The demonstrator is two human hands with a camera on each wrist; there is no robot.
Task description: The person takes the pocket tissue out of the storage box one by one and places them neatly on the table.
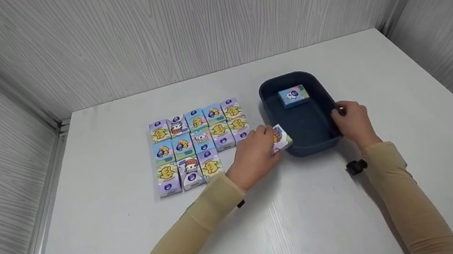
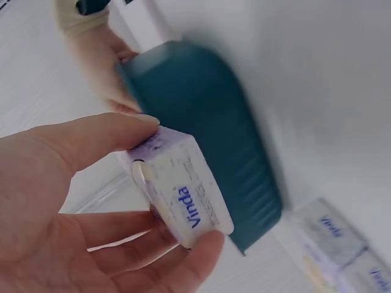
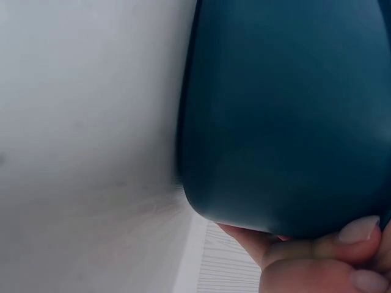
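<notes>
My left hand [image 1: 254,155] pinches a small tissue pack [image 2: 183,186] marked "Vinda" between thumb and fingers, close by the near left rim of a dark blue-green bin [image 1: 309,150]. Cartoon pictures show on the pack's side in the head view. With fingers and thumb my right hand [image 1: 354,121] grips the bin's right rim. One light-blue tissue pack [image 1: 294,96] lies inside the bin at its far end. Left of the bin, several purple and blue tissue packs [image 1: 184,146] lie side by side in rows on the table.
A white table [image 1: 305,223] carries everything. Grey wood-grain panels [image 1: 192,23] stand behind it and at both sides. A black wrist device [image 1: 355,167] sits at my right cuff.
</notes>
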